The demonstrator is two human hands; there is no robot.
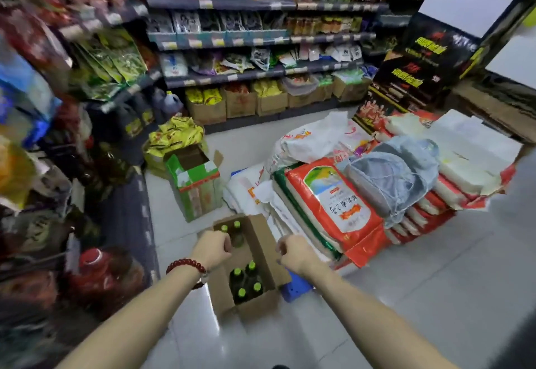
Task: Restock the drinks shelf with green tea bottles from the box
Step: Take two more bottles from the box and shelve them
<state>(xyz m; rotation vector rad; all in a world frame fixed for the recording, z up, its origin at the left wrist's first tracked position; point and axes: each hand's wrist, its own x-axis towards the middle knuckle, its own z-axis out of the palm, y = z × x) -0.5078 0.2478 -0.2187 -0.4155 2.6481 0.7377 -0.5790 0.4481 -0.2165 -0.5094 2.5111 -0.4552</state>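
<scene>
An open brown cardboard box (262, 248) stands on the floor tiles in front of me. Several dark green tea bottles with bright green caps (246, 281) stand in its near end, and a few more (237, 235) stand at its far end. My left hand (211, 248), with a red bead bracelet on the wrist, is curled over the box right beside the far bottles; whether it grips one is hidden. My right hand (295, 252) hovers loosely closed over the box's right flap with nothing visible in it. The shelf on the left (124, 223) is blurred.
A green and white carton (194, 183) stands open beyond the box. Stacked rice sacks (333, 206) with a pale blue garment (391, 177) on top fill the right. A blue stool (295, 287) touches the box. Red-capped jugs (92, 258) sit low on the left.
</scene>
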